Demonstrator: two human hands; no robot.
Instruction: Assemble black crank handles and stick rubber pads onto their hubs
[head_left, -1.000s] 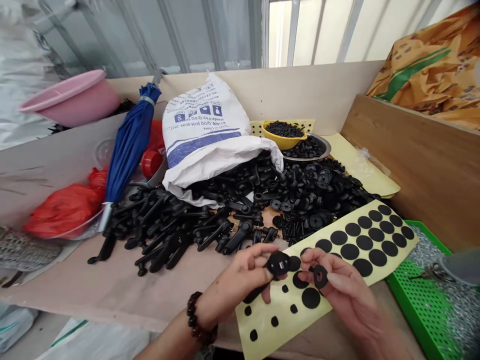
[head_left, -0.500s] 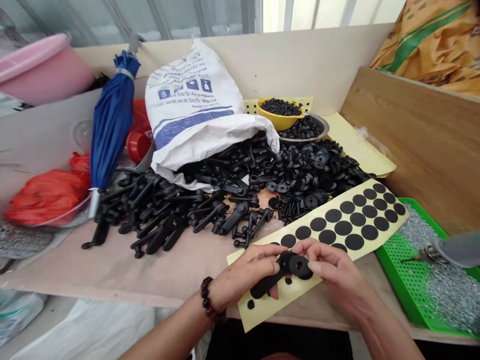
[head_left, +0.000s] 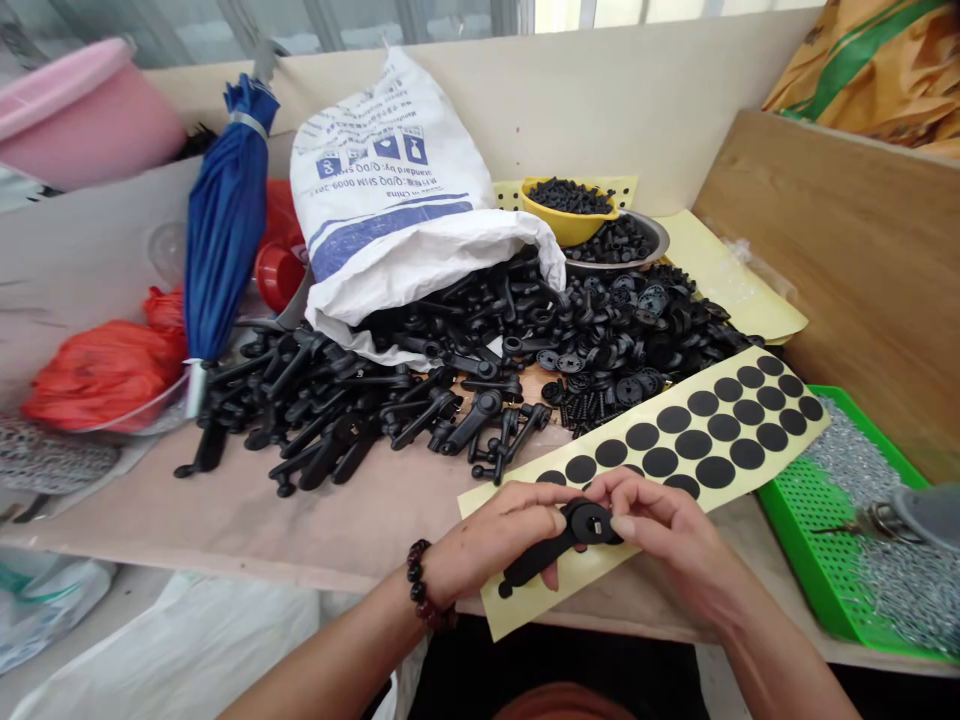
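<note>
My left hand (head_left: 491, 545) grips a black plastic crank handle (head_left: 559, 545) by its round head, the arm of it pointing down-left. My right hand (head_left: 664, 535) pinches a black ring-shaped pad onto the same round head from the right. Both hands hover over the near end of a yellow backing sheet (head_left: 750, 470) that carries rows of black round pads. A bead bracelet sits on my left wrist.
A heap of black crank handles (head_left: 352, 415) spills from a white sack (head_left: 397, 215). Round black parts (head_left: 637, 340) lie beside a yellow bowl (head_left: 566, 215) and a metal dish. A green tray (head_left: 840, 570) of small metal pieces is at the right. A blue umbrella (head_left: 221, 225), red bag and pink basin are at the left.
My two hands have come together; the ring pad in the right hand now sits on the head of the handle held in the left. The view has tilted down slightly.
</note>
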